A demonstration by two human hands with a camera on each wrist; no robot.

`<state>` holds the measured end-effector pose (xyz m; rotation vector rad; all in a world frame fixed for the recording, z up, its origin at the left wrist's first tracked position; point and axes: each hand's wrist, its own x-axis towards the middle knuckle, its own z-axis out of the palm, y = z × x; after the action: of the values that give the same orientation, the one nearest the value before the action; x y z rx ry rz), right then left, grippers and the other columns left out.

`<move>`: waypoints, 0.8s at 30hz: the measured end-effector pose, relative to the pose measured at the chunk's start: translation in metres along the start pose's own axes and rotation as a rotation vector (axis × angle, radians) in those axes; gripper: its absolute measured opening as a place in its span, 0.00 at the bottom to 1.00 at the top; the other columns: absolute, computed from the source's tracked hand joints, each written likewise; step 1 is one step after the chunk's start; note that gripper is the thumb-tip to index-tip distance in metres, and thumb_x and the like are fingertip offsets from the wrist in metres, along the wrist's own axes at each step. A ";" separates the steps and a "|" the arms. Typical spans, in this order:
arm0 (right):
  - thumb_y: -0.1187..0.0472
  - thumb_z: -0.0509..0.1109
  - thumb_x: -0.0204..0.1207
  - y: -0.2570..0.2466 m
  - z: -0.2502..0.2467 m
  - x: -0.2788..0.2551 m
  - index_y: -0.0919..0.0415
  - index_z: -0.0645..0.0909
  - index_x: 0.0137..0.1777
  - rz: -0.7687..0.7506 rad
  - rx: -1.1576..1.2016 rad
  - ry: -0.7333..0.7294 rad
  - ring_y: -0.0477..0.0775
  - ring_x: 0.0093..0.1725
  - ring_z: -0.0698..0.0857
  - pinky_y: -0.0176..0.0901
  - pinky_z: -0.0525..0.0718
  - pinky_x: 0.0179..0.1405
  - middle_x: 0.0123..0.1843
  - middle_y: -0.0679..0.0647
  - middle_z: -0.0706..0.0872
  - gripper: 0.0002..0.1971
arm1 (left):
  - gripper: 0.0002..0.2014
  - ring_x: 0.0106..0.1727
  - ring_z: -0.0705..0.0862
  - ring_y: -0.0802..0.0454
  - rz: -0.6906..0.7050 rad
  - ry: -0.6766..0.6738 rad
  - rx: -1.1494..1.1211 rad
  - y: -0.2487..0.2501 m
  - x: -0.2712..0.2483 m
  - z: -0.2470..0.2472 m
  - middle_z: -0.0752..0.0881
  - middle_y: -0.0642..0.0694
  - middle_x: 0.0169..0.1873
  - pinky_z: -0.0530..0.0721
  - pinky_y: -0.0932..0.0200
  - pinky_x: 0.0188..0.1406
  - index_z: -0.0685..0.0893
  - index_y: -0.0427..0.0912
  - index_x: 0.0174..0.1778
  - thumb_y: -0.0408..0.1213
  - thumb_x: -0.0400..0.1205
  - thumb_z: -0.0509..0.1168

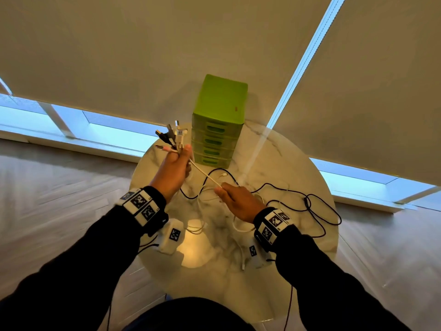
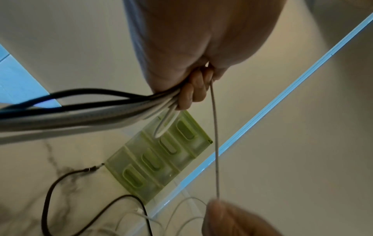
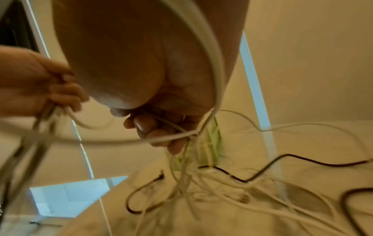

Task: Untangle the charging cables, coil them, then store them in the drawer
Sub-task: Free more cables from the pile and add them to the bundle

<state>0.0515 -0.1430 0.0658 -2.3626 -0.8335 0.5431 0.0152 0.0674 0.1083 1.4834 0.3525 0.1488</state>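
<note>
My left hand [image 1: 177, 161] is raised over the table's far left and grips a bunch of cable ends [image 1: 173, 136], black and white, whose plugs stick up above the fist. A white cable [image 1: 205, 175] runs taut from that fist down to my right hand [image 1: 229, 195], which pinches it. In the left wrist view the curled fingers [image 2: 193, 91] hold the cable bundle [image 2: 101, 108], and the white cable [image 2: 215, 127] drops to the right hand [image 2: 232, 218]. The right hand's fingers [image 3: 153, 127] curl round white cable [image 3: 173, 137]. Loose black cable [image 1: 317, 206] trails over the table.
A green drawer unit [image 1: 218, 123] with several shut drawers stands at the far side of the round marble table [image 1: 274, 271]. Loose white cable [image 1: 198, 228] lies mid-table. Window blinds hang behind. Wood floor surrounds the table.
</note>
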 end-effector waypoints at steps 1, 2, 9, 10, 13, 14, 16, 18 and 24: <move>0.38 0.49 0.88 0.008 0.001 -0.001 0.54 0.73 0.47 0.029 -0.022 -0.023 0.61 0.42 0.83 0.56 0.80 0.45 0.40 0.56 0.85 0.22 | 0.17 0.23 0.64 0.60 0.017 0.022 -0.013 0.003 0.002 -0.004 0.66 0.58 0.23 0.65 0.63 0.26 0.70 0.49 0.36 0.46 0.92 0.56; 0.41 0.50 0.89 0.016 0.002 -0.002 0.54 0.73 0.46 0.062 -0.046 -0.053 0.61 0.42 0.83 0.53 0.77 0.44 0.39 0.55 0.84 0.20 | 0.17 0.22 0.64 0.61 0.033 0.046 -0.040 0.006 0.004 -0.008 0.66 0.58 0.22 0.65 0.65 0.24 0.69 0.49 0.36 0.45 0.92 0.56; 0.44 0.51 0.90 0.055 -0.003 -0.014 0.60 0.81 0.47 0.184 -0.054 -0.144 0.39 0.36 0.80 0.25 0.72 0.40 0.39 0.48 0.88 0.24 | 0.15 0.24 0.63 0.60 0.133 0.162 -0.087 0.034 0.013 -0.049 0.65 0.56 0.25 0.62 0.63 0.24 0.68 0.49 0.38 0.44 0.93 0.56; 0.45 0.53 0.90 0.056 -0.005 -0.011 0.61 0.83 0.49 0.173 -0.067 -0.109 0.42 0.37 0.81 0.27 0.73 0.41 0.40 0.48 0.87 0.23 | 0.15 0.24 0.62 0.59 0.147 0.158 -0.048 0.034 0.011 -0.051 0.65 0.55 0.25 0.62 0.62 0.24 0.68 0.49 0.38 0.44 0.92 0.56; 0.49 0.59 0.89 0.055 -0.008 0.005 0.62 0.85 0.56 0.124 -0.109 -0.035 0.55 0.46 0.82 0.47 0.76 0.49 0.46 0.53 0.86 0.18 | 0.17 0.23 0.59 0.57 0.169 0.148 0.037 0.035 0.002 -0.054 0.62 0.54 0.24 0.59 0.59 0.24 0.69 0.49 0.37 0.46 0.92 0.57; 0.50 0.62 0.88 0.050 -0.009 0.010 0.60 0.84 0.62 0.128 -0.139 -0.028 0.57 0.51 0.83 0.48 0.77 0.53 0.52 0.53 0.87 0.16 | 0.17 0.23 0.59 0.58 0.170 0.154 0.053 0.036 -0.001 -0.055 0.61 0.55 0.23 0.59 0.59 0.24 0.68 0.49 0.36 0.46 0.92 0.58; 0.50 0.68 0.84 0.032 -0.011 0.020 0.52 0.78 0.74 0.141 -0.250 -0.048 0.58 0.68 0.80 0.52 0.76 0.67 0.70 0.53 0.83 0.20 | 0.19 0.22 0.60 0.58 0.177 0.168 0.099 0.038 -0.007 -0.059 0.62 0.56 0.21 0.62 0.62 0.24 0.68 0.50 0.33 0.48 0.91 0.59; 0.46 0.72 0.79 0.004 -0.010 0.030 0.46 0.70 0.80 0.094 -0.315 -0.076 0.58 0.77 0.70 0.55 0.68 0.75 0.79 0.51 0.74 0.30 | 0.22 0.22 0.62 0.58 0.186 0.184 0.142 0.040 -0.015 -0.066 0.64 0.57 0.19 0.65 0.59 0.25 0.67 0.51 0.30 0.49 0.90 0.60; 0.50 0.69 0.84 -0.096 0.022 0.063 0.48 0.67 0.83 -0.282 -0.042 -0.296 0.49 0.57 0.81 0.42 0.78 0.61 0.74 0.53 0.78 0.29 | 0.22 0.25 0.64 0.51 0.206 0.298 0.155 0.048 -0.041 -0.092 0.65 0.42 0.24 0.70 0.61 0.27 0.71 0.40 0.33 0.50 0.90 0.60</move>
<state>0.0432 -0.0310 0.0985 -2.1784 -1.2975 0.7705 -0.0467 0.1459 0.1566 1.6532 0.4584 0.5210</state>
